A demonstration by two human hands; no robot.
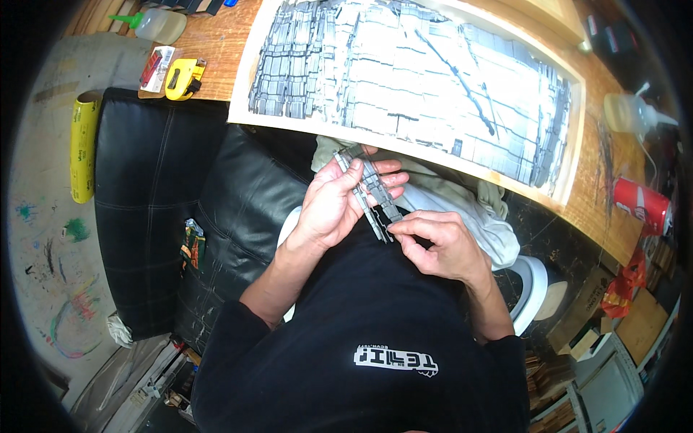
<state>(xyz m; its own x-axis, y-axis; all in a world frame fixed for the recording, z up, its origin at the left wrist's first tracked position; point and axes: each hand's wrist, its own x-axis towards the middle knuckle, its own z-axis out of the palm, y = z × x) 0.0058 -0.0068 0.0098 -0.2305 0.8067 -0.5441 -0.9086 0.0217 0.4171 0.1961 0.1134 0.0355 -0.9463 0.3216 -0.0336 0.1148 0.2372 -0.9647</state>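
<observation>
My left hand (333, 200) is closed around a bundle of narrow grey strips (377, 189), which look like stepped, slatted pieces. Its thumb presses on the upper part, while the other fingers show behind the strips. The bundle slants down toward my right hand (438, 242), whose thumb and forefinger pinch its lower end. What the strips are made of cannot be told. Just beyond my hands lies a shallow tray with a pale wooden frame (575, 144). Rows of similar grey pieces (292, 61) fill it, partly washed out by glare.
On the wooden table (224, 43) are a yellow tape measure (185, 79), a small box (157, 69), a squeeze bottle (160, 26) with a green tip, another bottle (626, 114) and a red can (641, 207). A black padded seat (144, 216) stands at left; pale cloth (462, 220) hangs below the tray.
</observation>
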